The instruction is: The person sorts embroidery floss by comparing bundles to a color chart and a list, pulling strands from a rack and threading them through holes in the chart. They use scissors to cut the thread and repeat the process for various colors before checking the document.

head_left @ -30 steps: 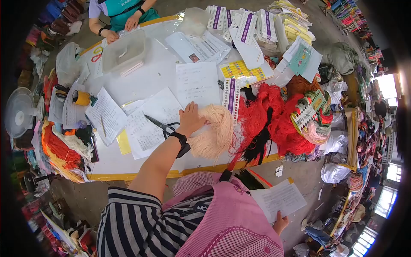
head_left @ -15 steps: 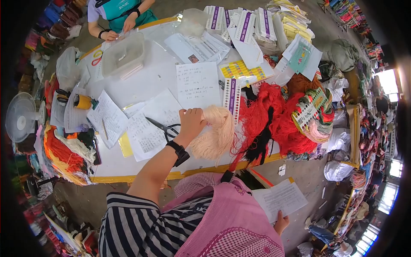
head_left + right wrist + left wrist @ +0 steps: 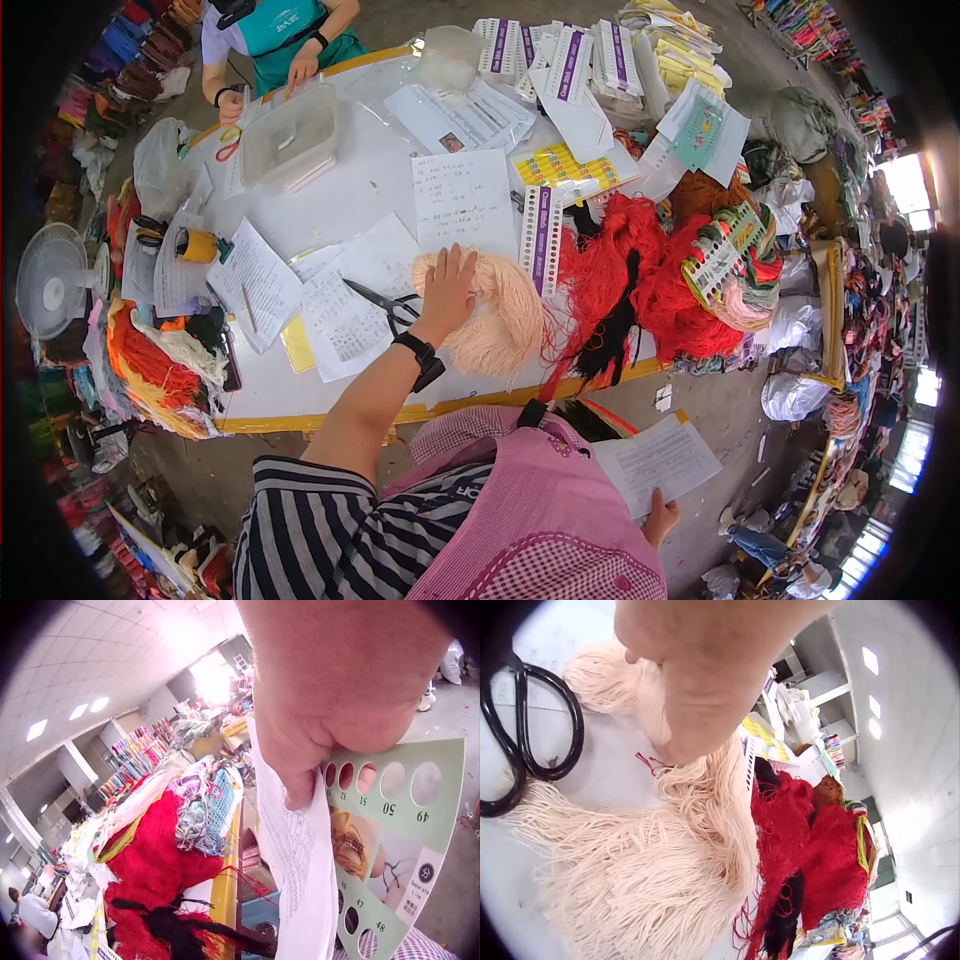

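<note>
Peach yarn bundle on white table, nr wearer's edge. Bent approx. like a hook: short looped end to L, long part over to R, then down; long axis runs toward wearer, loose fringe fanning that way, slightly L. Mid-part hidden under L hand: fingers straight, together, laid on yarn, pointing away from wearer; not clenched. L wrist view: fingertips hidden, thumb on yarn, bit of red thread close by.

Scissors just L of hand, handles nearest, blades angled up-L; blades cut off in wrist view. Note sheet just beyond yarn, writing too small to read. Purple-striped card upright beside yarn; red yarn & black yarn further R.

R hand off table, pinching paper w/ green hole card behind; some fingers hidden. Another person across table, head cut off.
</note>
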`<state>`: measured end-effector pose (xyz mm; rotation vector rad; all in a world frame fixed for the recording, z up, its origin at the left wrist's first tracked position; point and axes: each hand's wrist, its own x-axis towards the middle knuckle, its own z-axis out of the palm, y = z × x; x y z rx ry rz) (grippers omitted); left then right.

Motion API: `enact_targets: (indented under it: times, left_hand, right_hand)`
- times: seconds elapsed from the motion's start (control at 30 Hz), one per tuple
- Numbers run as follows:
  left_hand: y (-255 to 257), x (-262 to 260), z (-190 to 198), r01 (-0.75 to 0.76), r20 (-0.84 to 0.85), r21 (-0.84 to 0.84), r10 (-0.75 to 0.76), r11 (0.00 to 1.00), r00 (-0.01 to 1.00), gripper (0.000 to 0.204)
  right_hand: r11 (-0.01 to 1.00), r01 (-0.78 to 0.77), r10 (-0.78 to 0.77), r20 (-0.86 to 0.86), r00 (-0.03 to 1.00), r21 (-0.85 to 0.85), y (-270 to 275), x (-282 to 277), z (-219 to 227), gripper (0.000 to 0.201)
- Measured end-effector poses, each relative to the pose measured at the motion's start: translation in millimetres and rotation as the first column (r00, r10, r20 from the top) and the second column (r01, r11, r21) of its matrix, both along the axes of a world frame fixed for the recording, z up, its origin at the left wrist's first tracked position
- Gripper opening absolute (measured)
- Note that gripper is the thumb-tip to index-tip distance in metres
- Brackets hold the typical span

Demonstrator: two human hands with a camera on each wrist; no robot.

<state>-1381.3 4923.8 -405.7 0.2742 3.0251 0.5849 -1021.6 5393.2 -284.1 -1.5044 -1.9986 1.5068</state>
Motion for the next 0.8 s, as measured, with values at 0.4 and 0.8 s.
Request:
enact_targets:
  times: [0.4, 0.8]
  left_hand:
    - [5, -3, -1, 0.004, 0.066, -0.035, -0.002, 0.999, 0.998, 0.095]
    - [8, 2, -2, -0.013, 0.074, -0.021, 0.014, 1.0, 0.997, 0.1]
  right_hand:
    - [1.0, 0.007, -0.007, 0.004, 1.0, 0.003, 6, 11, -10, 0.021]
    - [0.999, 0.011, -0.012, 0.044, 0.999, 0.036, 21, 4, -10, 0.022]
